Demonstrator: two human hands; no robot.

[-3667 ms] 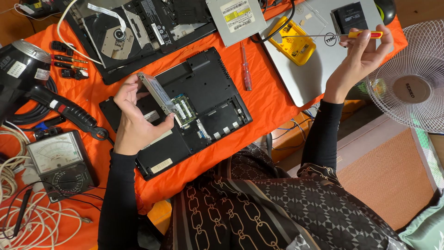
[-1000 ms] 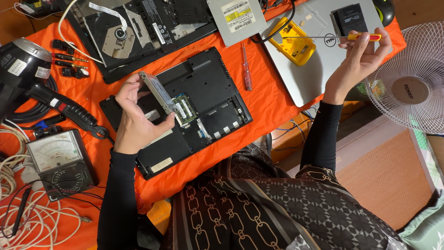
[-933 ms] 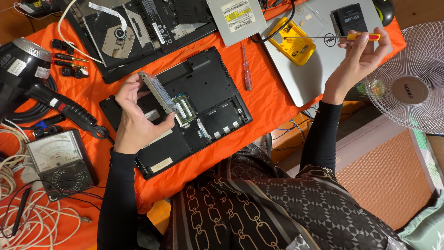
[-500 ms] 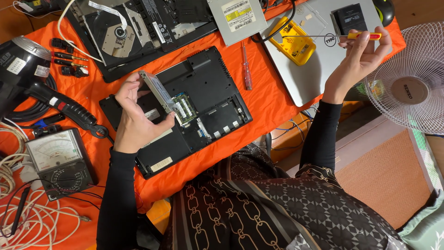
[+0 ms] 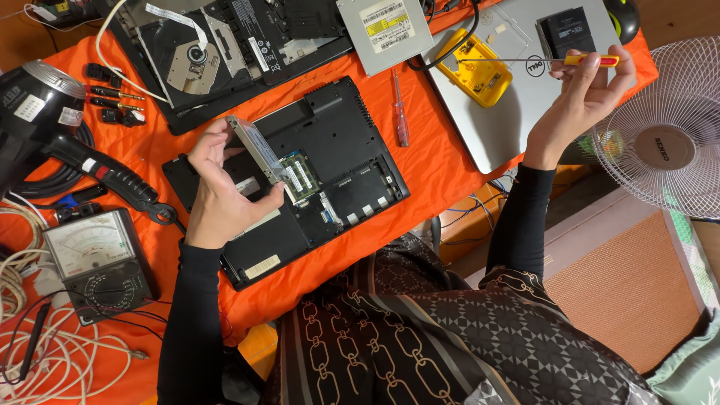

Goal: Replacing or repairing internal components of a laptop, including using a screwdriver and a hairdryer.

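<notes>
Hard drive (image 5: 256, 148), tilted on edge, sits clamped between the left hand (image 5: 219, 191) fingers and thumb, just above the opened black laptop base (image 5: 322, 161). Right hand (image 5: 581, 97) fingers pinch a yellow-handled screwdriver (image 5: 551, 61), held over the silver laptop (image 5: 517, 90).

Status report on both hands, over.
Left hand grips drive, tilted above open laptop base. Right hand holds screwdriver raised over silver laptop. Nothing between.
</notes>
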